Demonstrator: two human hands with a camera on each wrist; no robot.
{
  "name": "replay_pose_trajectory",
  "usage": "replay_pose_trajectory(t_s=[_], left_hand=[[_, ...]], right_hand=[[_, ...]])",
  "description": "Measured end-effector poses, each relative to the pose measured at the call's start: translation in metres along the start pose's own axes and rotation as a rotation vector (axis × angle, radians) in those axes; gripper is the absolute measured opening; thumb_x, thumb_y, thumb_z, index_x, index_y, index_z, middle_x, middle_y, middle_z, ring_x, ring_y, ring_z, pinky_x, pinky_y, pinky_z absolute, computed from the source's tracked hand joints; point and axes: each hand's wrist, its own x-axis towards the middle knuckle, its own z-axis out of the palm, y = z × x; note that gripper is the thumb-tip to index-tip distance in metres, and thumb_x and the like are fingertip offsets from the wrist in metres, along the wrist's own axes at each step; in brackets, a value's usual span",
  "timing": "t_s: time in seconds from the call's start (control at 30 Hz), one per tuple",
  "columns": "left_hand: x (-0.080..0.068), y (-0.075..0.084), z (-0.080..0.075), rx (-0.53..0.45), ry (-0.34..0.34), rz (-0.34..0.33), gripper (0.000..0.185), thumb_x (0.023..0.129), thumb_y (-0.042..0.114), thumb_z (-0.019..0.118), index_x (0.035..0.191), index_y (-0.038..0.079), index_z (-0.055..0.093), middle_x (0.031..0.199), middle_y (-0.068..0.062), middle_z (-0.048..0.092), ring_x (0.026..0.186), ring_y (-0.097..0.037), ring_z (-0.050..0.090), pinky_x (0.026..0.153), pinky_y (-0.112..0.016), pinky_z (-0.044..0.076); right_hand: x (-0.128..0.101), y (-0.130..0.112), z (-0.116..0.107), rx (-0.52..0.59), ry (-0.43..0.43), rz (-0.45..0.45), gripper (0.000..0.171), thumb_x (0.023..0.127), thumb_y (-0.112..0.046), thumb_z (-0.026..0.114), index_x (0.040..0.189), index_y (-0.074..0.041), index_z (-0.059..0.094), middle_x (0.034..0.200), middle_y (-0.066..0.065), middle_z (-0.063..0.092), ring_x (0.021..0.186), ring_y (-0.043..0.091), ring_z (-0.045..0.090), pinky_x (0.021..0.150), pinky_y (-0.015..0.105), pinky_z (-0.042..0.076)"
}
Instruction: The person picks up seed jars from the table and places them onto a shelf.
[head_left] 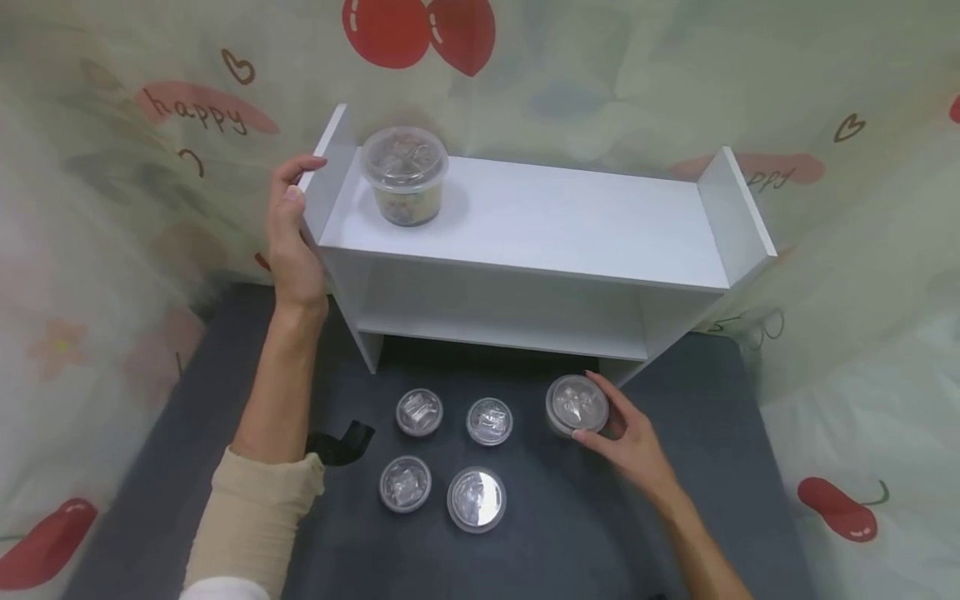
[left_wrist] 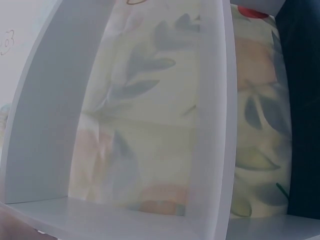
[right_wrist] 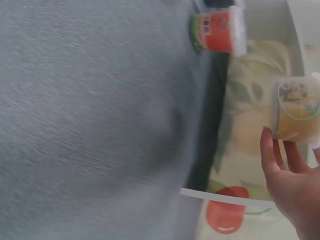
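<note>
Gripping the left side panel of the white shelf [head_left: 525,221], our left hand [head_left: 292,242] has its fingers curled over the panel's top edge, near the shelf's back left corner. The shelf stands at the far edge of the dark grey mat [head_left: 675,500]. On the top board of the shelf, close to its left end, one lidded plastic cup [head_left: 405,177] stands upright; it is just beside our left hand but not touching it.

Our right hand [head_left: 626,442] is holding another cup with a clear lid [head_left: 576,406]. The fingers are curved around its right side, the thumb at the near side. This cup sits on the mat just in front of the shelf's right leg, toward the right part of the mat. The right wrist view [right_wrist: 295,111] shows yellow contents behind its label, with our fingertips [right_wrist: 267,150] against its wall.

Four more lidded cups stand on the mat, in front of the shelf's opening: two in a far row [head_left: 419,412] [head_left: 489,421] and two in a near row [head_left: 405,483] [head_left: 476,499]. They are apart from each other. A small black strap [head_left: 341,442] lies on the mat beside our left forearm.
</note>
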Motion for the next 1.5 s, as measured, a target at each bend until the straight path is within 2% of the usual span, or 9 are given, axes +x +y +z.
replay_pose_trajectory(t_s=[0.3, 0.67, 0.9, 1.0, 1.23, 1.5], left_hand=[[-0.003, -0.002, -0.002, 0.003, 0.004, 0.003, 0.04, 0.095, 0.022, 0.032, 0.119, 0.011, 0.063, 0.127, -0.005, 0.053, 0.116, -0.026, 0.045, 0.096, -0.028, 0.034], [-0.003, -0.002, -0.003, 0.042, 0.006, 0.01, 0.041, 0.095, 0.022, 0.031, 0.12, 0.012, 0.062, 0.13, -0.004, 0.052, 0.122, -0.027, 0.042, 0.101, -0.028, 0.031], [-0.003, -0.003, -0.003, 0.033, 0.016, 0.011, 0.041, 0.095, 0.02, 0.031, 0.119, 0.011, 0.062, 0.129, -0.004, 0.052, 0.121, -0.027, 0.042, 0.101, -0.03, 0.031], [-0.002, -0.004, -0.002, 0.026, 0.018, 0.012, 0.041, 0.095, 0.02, 0.031, 0.119, 0.011, 0.063, 0.128, -0.005, 0.053, 0.121, -0.025, 0.043, 0.101, -0.027, 0.031], [-0.002, -0.002, -0.001, 0.019, 0.011, 0.01, 0.041, 0.095, 0.021, 0.031, 0.119, 0.011, 0.063, 0.129, -0.005, 0.053, 0.12, -0.02, 0.044, 0.1, -0.025, 0.032], [-0.001, -0.001, -0.002, 0.03, 0.011, 0.018, 0.041, 0.095, 0.022, 0.032, 0.119, 0.011, 0.063, 0.13, -0.005, 0.053, 0.124, -0.02, 0.042, 0.103, -0.024, 0.029]], right_hand=[[0.002, -0.027, -0.002, -0.059, -0.007, -0.02, 0.082, 0.08, -0.002, 0.081, 0.15, -0.018, 0.042, 0.149, 0.014, 0.044, 0.126, 0.007, 0.052, 0.098, 0.017, 0.043], [0.008, -0.053, 0.002, -0.055, 0.01, -0.102, 0.081, 0.076, 0.006, 0.081, 0.147, -0.011, 0.045, 0.14, 0.015, 0.053, 0.122, 0.011, 0.054, 0.098, 0.017, 0.043], [0.01, -0.066, 0.002, -0.08, 0.02, -0.115, 0.082, 0.075, 0.005, 0.082, 0.146, -0.012, 0.045, 0.139, 0.012, 0.053, 0.121, 0.01, 0.054, 0.096, 0.016, 0.043], [0.011, -0.071, 0.002, -0.091, 0.023, -0.111, 0.083, 0.075, 0.005, 0.082, 0.147, -0.013, 0.045, 0.14, 0.011, 0.053, 0.122, 0.009, 0.053, 0.097, 0.016, 0.042], [0.013, -0.087, 0.003, -0.075, -0.022, -0.137, 0.085, 0.078, 0.007, 0.079, 0.151, -0.015, 0.041, 0.147, 0.013, 0.046, 0.123, 0.011, 0.052, 0.101, 0.016, 0.04], [0.018, -0.103, 0.004, -0.067, -0.013, -0.175, 0.086, 0.074, 0.009, 0.081, 0.148, -0.013, 0.045, 0.14, 0.011, 0.052, 0.121, 0.016, 0.053, 0.102, 0.018, 0.04]])
